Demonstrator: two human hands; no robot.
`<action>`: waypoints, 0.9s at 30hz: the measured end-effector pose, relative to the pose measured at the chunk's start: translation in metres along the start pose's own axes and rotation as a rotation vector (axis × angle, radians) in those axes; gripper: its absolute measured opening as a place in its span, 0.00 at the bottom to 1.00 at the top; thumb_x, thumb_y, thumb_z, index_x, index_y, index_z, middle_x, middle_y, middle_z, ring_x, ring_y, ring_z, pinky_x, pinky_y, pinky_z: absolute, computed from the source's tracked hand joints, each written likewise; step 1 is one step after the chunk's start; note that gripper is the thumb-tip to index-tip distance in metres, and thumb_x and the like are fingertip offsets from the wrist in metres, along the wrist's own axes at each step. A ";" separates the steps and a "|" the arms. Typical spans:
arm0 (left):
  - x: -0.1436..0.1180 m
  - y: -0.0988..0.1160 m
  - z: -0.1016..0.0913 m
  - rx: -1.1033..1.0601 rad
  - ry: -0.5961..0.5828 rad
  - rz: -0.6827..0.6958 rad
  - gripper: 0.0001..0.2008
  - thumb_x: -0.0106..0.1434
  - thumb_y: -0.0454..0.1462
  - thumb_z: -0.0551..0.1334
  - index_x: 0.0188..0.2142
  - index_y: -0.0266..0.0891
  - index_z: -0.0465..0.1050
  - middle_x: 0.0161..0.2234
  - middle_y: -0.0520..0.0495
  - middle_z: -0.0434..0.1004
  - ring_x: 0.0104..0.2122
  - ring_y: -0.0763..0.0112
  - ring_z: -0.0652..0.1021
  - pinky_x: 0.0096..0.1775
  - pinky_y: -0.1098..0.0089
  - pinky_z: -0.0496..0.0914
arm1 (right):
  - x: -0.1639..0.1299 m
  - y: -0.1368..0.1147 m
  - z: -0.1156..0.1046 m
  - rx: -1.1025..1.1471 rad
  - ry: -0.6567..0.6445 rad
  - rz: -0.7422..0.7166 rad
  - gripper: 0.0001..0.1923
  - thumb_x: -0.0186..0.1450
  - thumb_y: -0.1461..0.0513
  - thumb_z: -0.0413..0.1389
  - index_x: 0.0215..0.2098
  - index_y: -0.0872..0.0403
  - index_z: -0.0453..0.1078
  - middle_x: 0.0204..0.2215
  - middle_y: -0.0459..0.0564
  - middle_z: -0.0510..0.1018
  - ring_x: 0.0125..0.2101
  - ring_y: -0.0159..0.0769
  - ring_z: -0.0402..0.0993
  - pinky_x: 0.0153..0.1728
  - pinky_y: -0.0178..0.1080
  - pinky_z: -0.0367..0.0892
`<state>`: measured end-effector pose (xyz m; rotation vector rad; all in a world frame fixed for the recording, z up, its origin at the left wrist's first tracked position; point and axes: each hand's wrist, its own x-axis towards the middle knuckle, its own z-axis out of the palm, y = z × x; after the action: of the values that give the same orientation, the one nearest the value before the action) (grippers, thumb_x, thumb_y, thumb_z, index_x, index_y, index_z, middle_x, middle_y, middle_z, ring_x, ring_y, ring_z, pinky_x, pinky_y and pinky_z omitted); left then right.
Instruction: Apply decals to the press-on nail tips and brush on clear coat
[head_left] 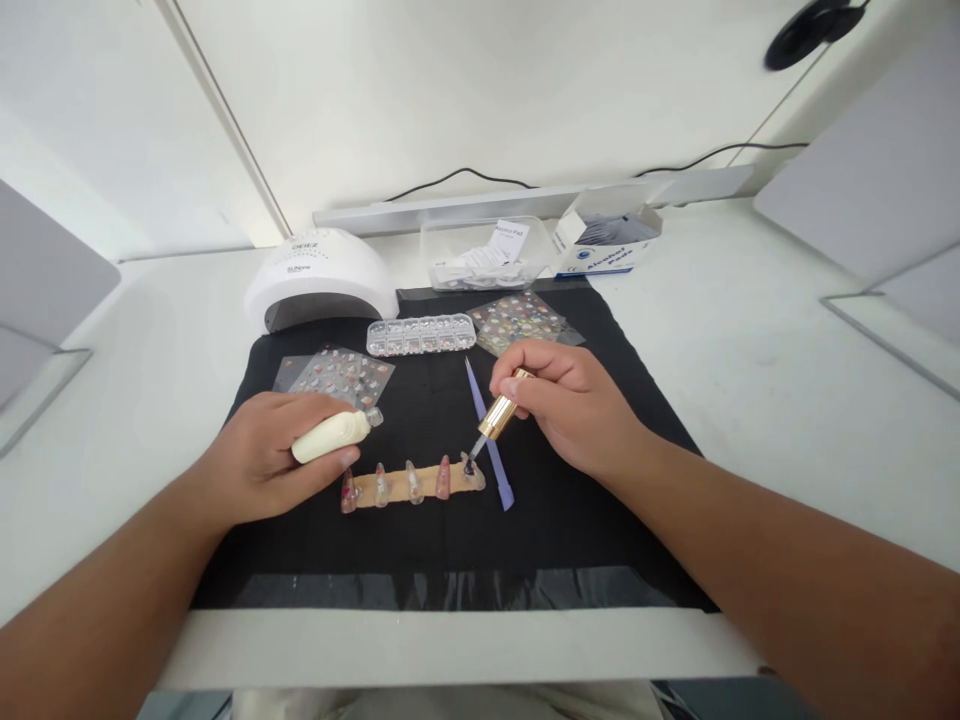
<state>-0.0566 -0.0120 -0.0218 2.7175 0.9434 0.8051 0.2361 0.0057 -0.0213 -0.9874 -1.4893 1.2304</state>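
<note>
The brush (472,462) with its gold cap (501,413) is pinched in the grip of the right hand (571,405), and its dark tip touches the rightmost false nail on the tan strip (411,484), which lies near the middle of the black mat (450,540). By the look of it, the step in hand is coating that end nail; the next move calls for a steady, light stroke along the nail without smearing onto the strip.

The left hand (264,462) has its grip closed around a cream bottle (334,436), tilted with its open neck pointing right, just left of and above the strip's left end.

I count five nails on the strip: reddish ones at the left end and second from the right, clearer ones between.

Just right of the strip, touching or nearly so, lies one purple stick (489,440), running far-to-near.

Farther off on the mat: one clear gem box (421,335) in the middle, and two sticker sheets, one at the left (337,374) and one at the right (521,318).

Beyond the mat on the white counter (750,330) stand one white nail lamp (321,280) at far left, one clear tub (484,255) of sachets, and one open box of pads (607,240) at far right.
</note>
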 end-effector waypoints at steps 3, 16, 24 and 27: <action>0.000 0.000 0.001 -0.004 -0.008 -0.013 0.04 0.69 0.37 0.60 0.40 0.41 0.72 0.29 0.51 0.81 0.24 0.73 0.77 0.28 0.74 0.69 | -0.001 -0.001 0.000 -0.078 0.031 -0.069 0.05 0.56 0.64 0.56 0.22 0.53 0.70 0.18 0.42 0.67 0.22 0.30 0.60 0.25 0.37 0.53; 0.000 -0.001 0.000 -0.010 -0.004 -0.018 0.04 0.69 0.38 0.60 0.40 0.40 0.73 0.29 0.50 0.81 0.23 0.72 0.78 0.27 0.73 0.68 | -0.009 -0.005 -0.003 -0.170 -0.008 -0.104 0.05 0.56 0.63 0.55 0.22 0.52 0.70 0.18 0.43 0.70 0.21 0.32 0.62 0.26 0.39 0.56; 0.000 0.000 -0.001 0.022 -0.017 -0.044 0.07 0.68 0.39 0.59 0.39 0.40 0.75 0.28 0.49 0.81 0.22 0.72 0.78 0.26 0.73 0.68 | -0.012 -0.005 -0.004 -0.141 -0.047 -0.088 0.06 0.55 0.64 0.55 0.20 0.53 0.68 0.17 0.43 0.68 0.21 0.31 0.61 0.25 0.38 0.55; 0.000 0.000 0.000 0.008 -0.016 -0.033 0.06 0.69 0.38 0.59 0.39 0.40 0.74 0.28 0.49 0.82 0.23 0.72 0.78 0.26 0.73 0.69 | -0.011 -0.005 -0.005 -0.127 -0.044 -0.088 0.06 0.54 0.63 0.55 0.20 0.53 0.68 0.17 0.43 0.68 0.21 0.31 0.61 0.25 0.38 0.55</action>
<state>-0.0568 -0.0118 -0.0218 2.7034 0.9873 0.7746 0.2434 -0.0047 -0.0182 -0.9726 -1.6443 1.1129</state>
